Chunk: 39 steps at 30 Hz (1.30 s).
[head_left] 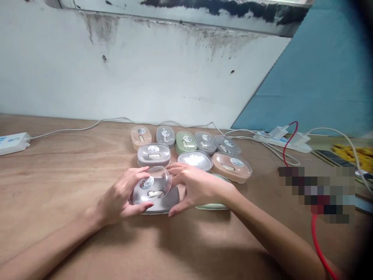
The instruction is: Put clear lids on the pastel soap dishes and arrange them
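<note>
I had the left hand (118, 196) curled over a clear lid (164, 175), its fingers and thumb pinching it at a tilt above the near grey box (164, 206) at the front of the group. The right hand (202, 182) arched around the box's right end, fingers and thumb spread; whether they gripped anything, I couldn't tell. The slick plastic, I judged, could slide from an uneven pinch, or its rim could catch crooked on the box if the tilt went uncorrected. A low right wrist might also have nudged the green box (214, 206) partly hidden beneath it. The wooden desk (70, 163) ran back to a stained white wall (160, 70), a blue panel (317, 74) at right, with a power strip (303, 148) and loose cables (287, 158) near it.
</note>
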### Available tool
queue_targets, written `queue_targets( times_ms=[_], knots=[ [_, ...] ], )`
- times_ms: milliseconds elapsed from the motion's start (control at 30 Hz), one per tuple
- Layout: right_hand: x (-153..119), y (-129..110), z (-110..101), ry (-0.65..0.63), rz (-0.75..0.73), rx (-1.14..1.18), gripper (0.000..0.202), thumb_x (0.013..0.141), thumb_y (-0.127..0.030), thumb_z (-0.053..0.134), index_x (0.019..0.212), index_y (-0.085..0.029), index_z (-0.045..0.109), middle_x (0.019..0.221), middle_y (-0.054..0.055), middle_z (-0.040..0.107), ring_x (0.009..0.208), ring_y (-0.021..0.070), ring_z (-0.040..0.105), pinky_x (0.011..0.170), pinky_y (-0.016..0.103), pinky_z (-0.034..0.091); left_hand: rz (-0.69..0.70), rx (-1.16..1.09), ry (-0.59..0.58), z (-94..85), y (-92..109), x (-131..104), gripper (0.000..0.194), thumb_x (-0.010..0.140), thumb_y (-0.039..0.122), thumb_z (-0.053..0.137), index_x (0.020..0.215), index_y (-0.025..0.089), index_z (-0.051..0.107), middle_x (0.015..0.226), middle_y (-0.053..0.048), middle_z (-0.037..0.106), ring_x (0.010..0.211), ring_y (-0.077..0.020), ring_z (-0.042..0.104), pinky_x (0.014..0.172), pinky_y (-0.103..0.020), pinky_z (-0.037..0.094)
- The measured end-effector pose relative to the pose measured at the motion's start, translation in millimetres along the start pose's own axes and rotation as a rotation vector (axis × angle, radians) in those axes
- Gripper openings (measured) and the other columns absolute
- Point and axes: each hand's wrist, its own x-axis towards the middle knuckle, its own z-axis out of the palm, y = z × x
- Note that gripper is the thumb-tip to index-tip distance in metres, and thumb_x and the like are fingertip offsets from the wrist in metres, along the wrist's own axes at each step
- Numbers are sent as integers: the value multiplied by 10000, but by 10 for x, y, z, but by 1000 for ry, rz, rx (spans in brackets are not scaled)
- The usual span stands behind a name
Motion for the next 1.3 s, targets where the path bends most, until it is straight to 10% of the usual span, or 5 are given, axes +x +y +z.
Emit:
queue_targets(
  times_ms=[100, 300, 467, 833, 1300],
  knots=[
    [-32, -32, -142, 35, 80, 6, 414, 640, -569, 890, 730, -211, 704, 1040, 67, 723, 1071, 283, 637, 958, 427, 476, 63, 59, -22, 0, 28, 12, 498, 929, 404, 686, 1354, 211, 511, 1438, -177, 550, 1286, -336, 546, 1031, -502, 519],
    [15, -157, -5, 71, 58, 31, 843, 642, -494, 903, 1375, -277, 548, 1305, 82, 656, 1181, 289, 590, 950, 406, 485, 161, 50, 31, 55, 88, 45, 571, 911, 388, 735, 1404, 228, 495, 1480, -180, 520, 1333, -350, 504, 1081, -537, 489],
    [42, -138, 109, 48, 45, -114, 919, 737, -518, 829, 1521, -266, 420, 1343, 120, 651, 1229, 313, 577, 1028, 464, 453, 21, -137, -31, 72, 0, -16, 971, 801, 483, 825, 1555, 240, 264, 1605, -215, 330, 1473, -388, 385, 1157, -552, 456],
    [18, -160, 29, -68, 257, -126, 938, 683, -527, 843, 1487, -173, 515, 1350, 147, 639, 1096, 336, 658, 852, 431, 533, -201, -334, -126, 79, -49, -69, 956, 773, 234, 765, 1560, 287, 224, 1534, -146, 458, 1335, -319, 564, 1089, -478, 534],
    [28, -125, 59, -49, 275, -61, 896, 629, -483, 891, 1420, -231, 552, 1322, 93, 662, 1112, 307, 618, 850, 390, 492, -171, -223, -91, 3, -93, -1, 897, 698, 393, 877, 1453, 270, 409, 1364, -107, 601, 1225, -295, 623, 1028, -428, 551]
  ],
)
